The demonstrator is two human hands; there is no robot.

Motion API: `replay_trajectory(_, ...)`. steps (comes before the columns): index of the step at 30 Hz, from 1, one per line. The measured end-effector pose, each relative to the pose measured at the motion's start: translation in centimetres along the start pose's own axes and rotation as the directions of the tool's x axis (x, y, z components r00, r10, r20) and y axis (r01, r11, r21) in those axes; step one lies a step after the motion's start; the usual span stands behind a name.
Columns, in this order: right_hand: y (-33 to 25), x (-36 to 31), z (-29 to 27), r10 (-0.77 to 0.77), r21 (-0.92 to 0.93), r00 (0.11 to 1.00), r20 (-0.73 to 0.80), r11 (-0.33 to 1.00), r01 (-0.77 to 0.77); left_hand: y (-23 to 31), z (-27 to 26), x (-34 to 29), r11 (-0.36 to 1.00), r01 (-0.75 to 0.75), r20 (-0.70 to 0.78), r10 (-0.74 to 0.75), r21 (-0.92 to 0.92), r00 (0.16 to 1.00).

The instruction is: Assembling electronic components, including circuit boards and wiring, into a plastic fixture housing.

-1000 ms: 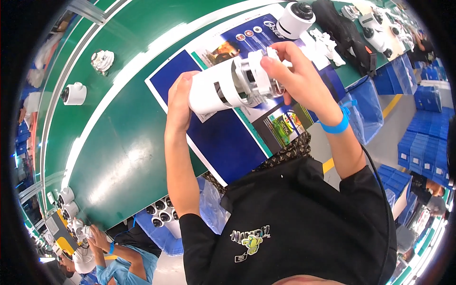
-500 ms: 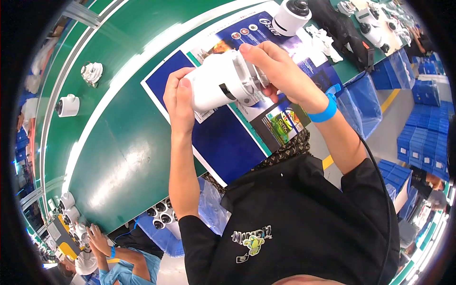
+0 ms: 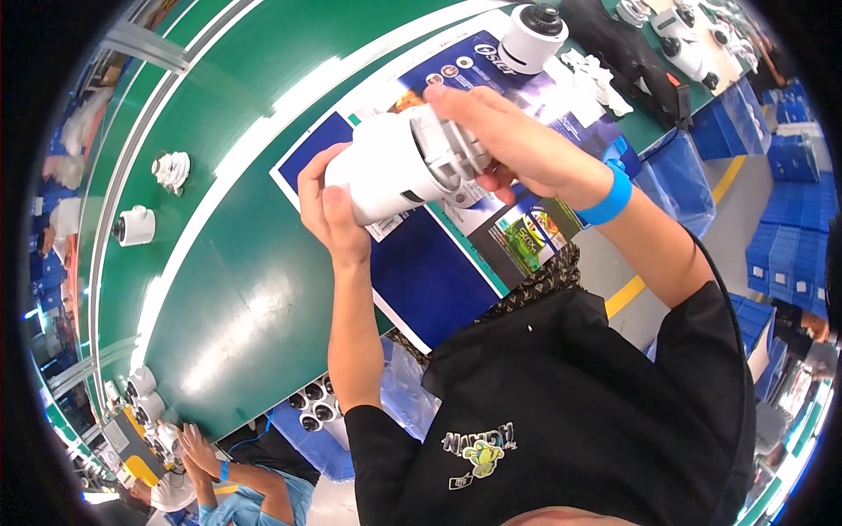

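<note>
Tilted above a flattened printed cardboard sheet [image 3: 430,294] is a white camera housing [image 3: 379,171], a smooth cylinder with a small black slot in its side. My left hand [image 3: 323,203] is wrapped round its closed, rounded end, thumb on the near side. At the other end sits a white ribbed base part [image 3: 445,151]. My right hand [image 3: 517,140], with a blue wristband [image 3: 607,203], grips this base, its thumb along the top and fingers curled underneath. My right palm and fingers hide part of the joint.
Another white camera [image 3: 532,39] with a black top stands at the sheet's far edge, beside crumpled white tissue [image 3: 596,83] and a black bag [image 3: 627,57]. A camera [image 3: 134,226] and a white part [image 3: 171,169] rest on the green conveyor. A co-worker's hands [image 3: 200,451] are at lower left.
The housing has turned slightly and dipped toward me, so its slot sits lower. My right hand has shifted a little round the base. My whole view has also moved slightly.
</note>
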State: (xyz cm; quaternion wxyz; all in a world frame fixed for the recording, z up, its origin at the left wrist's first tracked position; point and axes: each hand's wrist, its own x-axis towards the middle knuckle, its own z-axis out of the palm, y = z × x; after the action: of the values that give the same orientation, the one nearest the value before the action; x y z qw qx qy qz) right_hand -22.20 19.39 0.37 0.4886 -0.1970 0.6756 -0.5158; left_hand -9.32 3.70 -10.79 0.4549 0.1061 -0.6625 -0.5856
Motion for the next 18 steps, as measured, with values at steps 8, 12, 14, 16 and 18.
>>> replay_trajectory(8, -0.3, -0.3, 1.0, 0.017, 0.116, 1.0, 0.023, 0.993, -0.019, 0.0, 0.2, -0.2, 0.997, -0.055, -0.061, 0.059, 0.058, 0.996)
replay_trajectory(12, -1.2, -1.7, 1.0, -0.081, -0.277, 0.994, -0.068, 0.959, 0.059, -0.7, 0.2, -0.2, 0.994, 0.056, 0.001, -0.056, -0.094, 0.998)
replay_trajectory(14, -1.3, -2.2, 1.6, 0.02, -0.077, 0.997, -0.072, 0.997, -0.025, -0.9, 0.1, -0.4, 0.993, 0.059, 0.011, -0.058, -0.099, 0.998)
replay_trajectory(16, -1.5, -3.0, 2.0, 0.056, 0.003, 0.998, -0.03, 0.998, -0.056, -0.7, 0.1, -0.7, 0.95, 0.163, -0.034, -0.178, -0.265, 0.983)
replay_trajectory(18, -1.2, -3.7, 2.0, -0.041, 0.0, 0.997, 0.07, 0.999, 0.041, -1.1, -0.2, -0.7, 0.911, 0.199, 0.012, -0.209, -0.362, 0.978)
